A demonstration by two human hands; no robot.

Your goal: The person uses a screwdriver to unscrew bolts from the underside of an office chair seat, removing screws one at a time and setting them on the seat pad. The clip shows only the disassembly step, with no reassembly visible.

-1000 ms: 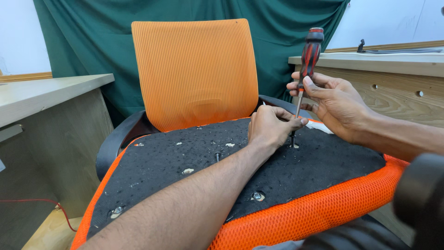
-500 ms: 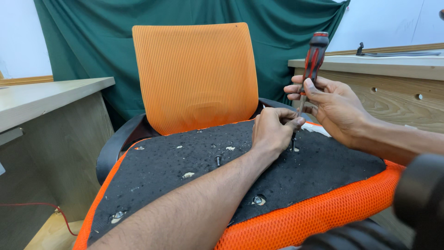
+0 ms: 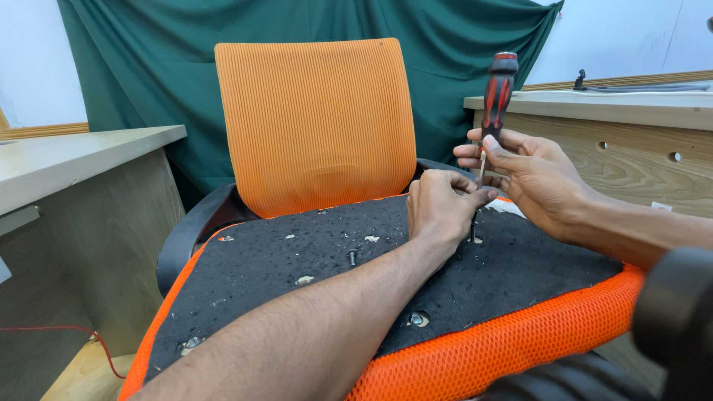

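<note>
An orange office chair lies tipped, its black seat underside (image 3: 282, 260) facing up and its orange mesh backrest (image 3: 316, 122) standing behind. My right hand (image 3: 531, 178) is closed around a screwdriver with a red and black handle (image 3: 497, 93), held upright over the right part of the underside. My left hand (image 3: 442, 208) is pinched around the screwdriver's thin shaft near its tip, where a screw (image 3: 473, 232) stands in the black fabric. Another dark screw (image 3: 352, 257) sticks up near the middle.
A wooden desk (image 3: 82, 156) stands at the left and another wooden desk (image 3: 616, 126) at the right. A green curtain (image 3: 148, 67) hangs behind. A black armrest (image 3: 189, 234) curves at the chair's left. A black wheel (image 3: 676, 319) is at lower right. A red cable (image 3: 67, 334) lies on the floor.
Both hands stay at the screw. The screwdriver handle has shifted slightly in my right hand, and the view has tilted down a little.
</note>
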